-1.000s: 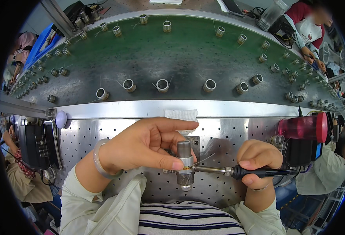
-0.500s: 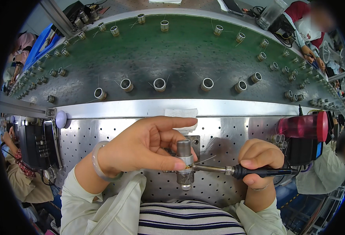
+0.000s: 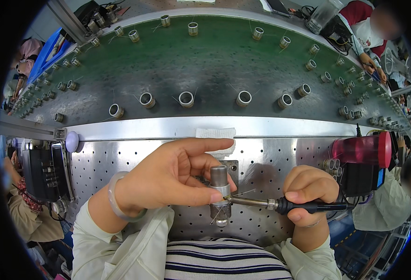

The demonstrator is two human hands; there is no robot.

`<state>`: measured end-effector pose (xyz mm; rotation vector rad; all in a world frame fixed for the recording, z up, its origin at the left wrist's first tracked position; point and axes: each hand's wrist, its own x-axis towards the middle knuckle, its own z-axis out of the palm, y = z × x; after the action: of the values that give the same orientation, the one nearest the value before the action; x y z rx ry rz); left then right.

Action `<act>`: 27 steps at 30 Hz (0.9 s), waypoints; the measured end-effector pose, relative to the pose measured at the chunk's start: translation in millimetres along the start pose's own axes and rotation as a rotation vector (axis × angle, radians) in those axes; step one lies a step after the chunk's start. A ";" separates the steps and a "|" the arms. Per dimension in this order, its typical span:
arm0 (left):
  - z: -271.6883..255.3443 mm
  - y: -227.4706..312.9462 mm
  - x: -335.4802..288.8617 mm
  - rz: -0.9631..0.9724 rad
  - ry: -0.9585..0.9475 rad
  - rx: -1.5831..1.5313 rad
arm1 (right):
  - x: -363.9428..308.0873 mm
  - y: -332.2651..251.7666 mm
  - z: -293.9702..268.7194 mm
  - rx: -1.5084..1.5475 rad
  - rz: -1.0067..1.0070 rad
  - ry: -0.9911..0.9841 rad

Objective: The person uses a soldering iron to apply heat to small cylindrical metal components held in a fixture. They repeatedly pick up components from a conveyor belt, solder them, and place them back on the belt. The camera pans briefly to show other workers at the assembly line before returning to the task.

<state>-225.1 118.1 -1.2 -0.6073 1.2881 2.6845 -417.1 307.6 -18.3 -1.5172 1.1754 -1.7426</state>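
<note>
A dark metal post [image 3: 218, 175] stands over the perforated worktop, with a shiny metal ring [image 3: 224, 189] fitted around it. My left hand [image 3: 168, 179] pinches the ring between thumb and fingers, the index finger stretched out above it. Coming from the right, my right hand [image 3: 310, 189] grips the black handle of a soldering iron [image 3: 254, 202]. Its tip meets the ring's lower edge beside my left thumb. Thin wires [image 3: 242, 192] stick out from there. Below the ring is the fixture's rounded metal end [image 3: 221, 214]. The exact contact spot is partly hidden by my thumb.
A green conveyor belt [image 3: 214, 60] beyond the metal rail [image 3: 158, 129] carries many wired rings. A white cloth [image 3: 219, 135] lies at the rail. Right stand a pink container [image 3: 359, 150] and several rings [image 3: 331, 164]; left, a black device [image 3: 40, 175]. Other people sit on both sides.
The rings on the belt have shifted slightly to the left. Both hands and the soldering iron stay almost in place; the wire ends at the ring have moved a little.
</note>
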 end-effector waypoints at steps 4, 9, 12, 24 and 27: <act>0.5 -1.1 3.1 0.001 -0.013 -0.016 | -4.4 1.5 -4.2 -0.020 -0.027 0.058; -6.5 -1.7 9.1 0.006 -0.060 -0.038 | -11.4 3.6 -6.3 0.101 -0.003 0.216; -19.7 3.9 12.1 0.163 0.007 -0.089 | -9.3 2.4 2.2 0.121 0.033 0.300; -269.3 92.4 -65.1 0.623 1.416 1.269 | -5.8 -2.4 8.8 0.104 0.120 0.342; -275.6 93.1 -72.6 0.471 1.484 1.542 | -7.1 -1.7 3.2 0.082 0.125 0.342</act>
<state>-97.8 -147.0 -59.7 -1.9608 3.1346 0.1097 -412.3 313.5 -20.4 -1.1006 1.3132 -1.9880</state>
